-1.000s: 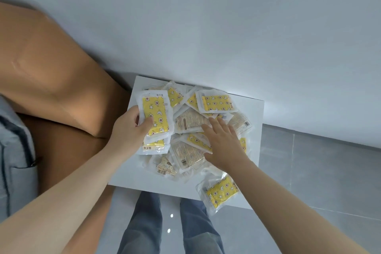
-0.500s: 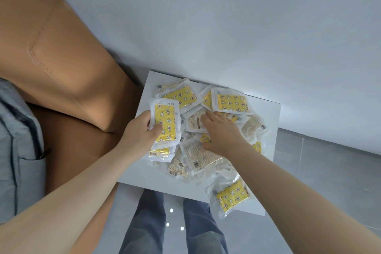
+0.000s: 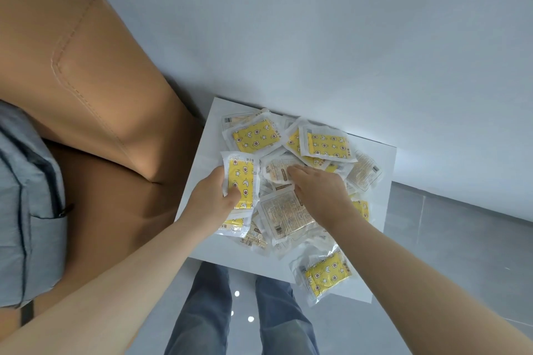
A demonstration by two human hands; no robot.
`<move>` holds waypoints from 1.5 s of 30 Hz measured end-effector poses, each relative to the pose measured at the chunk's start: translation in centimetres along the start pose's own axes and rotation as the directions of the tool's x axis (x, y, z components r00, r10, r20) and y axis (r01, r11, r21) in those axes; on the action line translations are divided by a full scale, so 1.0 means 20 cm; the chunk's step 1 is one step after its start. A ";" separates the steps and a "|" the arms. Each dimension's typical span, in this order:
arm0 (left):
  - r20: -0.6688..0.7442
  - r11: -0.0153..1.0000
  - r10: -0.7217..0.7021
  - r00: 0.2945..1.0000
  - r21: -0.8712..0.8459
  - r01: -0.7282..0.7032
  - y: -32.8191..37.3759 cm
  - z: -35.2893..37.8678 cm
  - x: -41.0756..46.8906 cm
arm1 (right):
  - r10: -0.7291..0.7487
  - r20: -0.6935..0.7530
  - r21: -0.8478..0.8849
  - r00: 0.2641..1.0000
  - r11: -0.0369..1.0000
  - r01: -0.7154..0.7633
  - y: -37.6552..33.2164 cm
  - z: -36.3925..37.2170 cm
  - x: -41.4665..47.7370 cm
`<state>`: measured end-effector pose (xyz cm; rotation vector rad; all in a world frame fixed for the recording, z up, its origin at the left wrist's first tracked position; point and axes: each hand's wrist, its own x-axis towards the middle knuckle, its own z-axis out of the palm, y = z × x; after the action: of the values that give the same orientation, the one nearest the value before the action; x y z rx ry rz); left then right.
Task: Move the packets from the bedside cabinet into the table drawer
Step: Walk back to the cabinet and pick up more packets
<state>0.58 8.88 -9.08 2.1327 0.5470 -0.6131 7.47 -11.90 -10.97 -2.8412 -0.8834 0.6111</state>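
Head view: the left hand (image 3: 215, 202) is seen curled round a yellow packet (image 3: 242, 181), thumb across its face, with more packets stacked beneath it. The right hand (image 3: 320, 196) is laid on the pile, fingertips (image 3: 291, 171) set on a pale packet (image 3: 277, 173); whether a pinch is closed cannot be told. That pale packet lies just beyond the right fingertips, beside the left hand's stack, so it is judged to be the right hand's to take. Many packets are left heaped on the bedside cabinet (image 3: 375, 262). No drawer is shown.
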 end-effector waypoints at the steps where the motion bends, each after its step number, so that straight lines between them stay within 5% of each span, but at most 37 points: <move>1: 0.007 1.000 -0.007 1.000 0.001 0.007 0.00 0.01 0.00 | -0.021 -0.021 0.027 1.000 0.999 0.021 0.00 -0.03 -0.01; 4: 0.011 1.000 -0.021 1.000 -0.003 0.021 -0.01 0.03 0.00 | -0.016 -0.168 0.179 0.986 0.983 0.047 -0.01 -0.13 -0.07; 8: -0.025 1.000 -0.024 0.999 -0.017 0.023 0.00 0.02 -0.02 | 0.174 -0.240 0.396 0.955 0.916 -0.067 -0.02 -0.25 -0.18; 13: -0.089 0.999 0.046 0.995 -0.009 -0.047 0.10 -0.06 -0.12 | 0.404 -0.207 0.584 0.891 0.782 -0.219 -0.05 -0.36 -0.29; 24: -0.163 0.982 0.160 0.974 -0.072 -0.174 0.51 -0.33 -0.52 | 0.606 -0.181 0.745 0.774 0.599 -0.294 -0.19 -0.74 -0.52; 34: -0.252 0.945 0.296 0.921 -0.063 -0.321 0.88 -0.65 -0.81 | 0.688 -0.361 0.767 0.630 0.603 -0.218 -0.31 -1.27 -0.71; 45: -0.194 0.852 0.520 0.832 0.040 -0.522 0.99 -0.95 -0.99 | 0.695 -0.513 0.694 0.503 0.681 -0.233 -0.54 -1.55 -0.85</move>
<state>0.86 9.93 24.70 2.2098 0.0501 -0.0861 1.63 -11.92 25.44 -2.3517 0.2679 -0.3136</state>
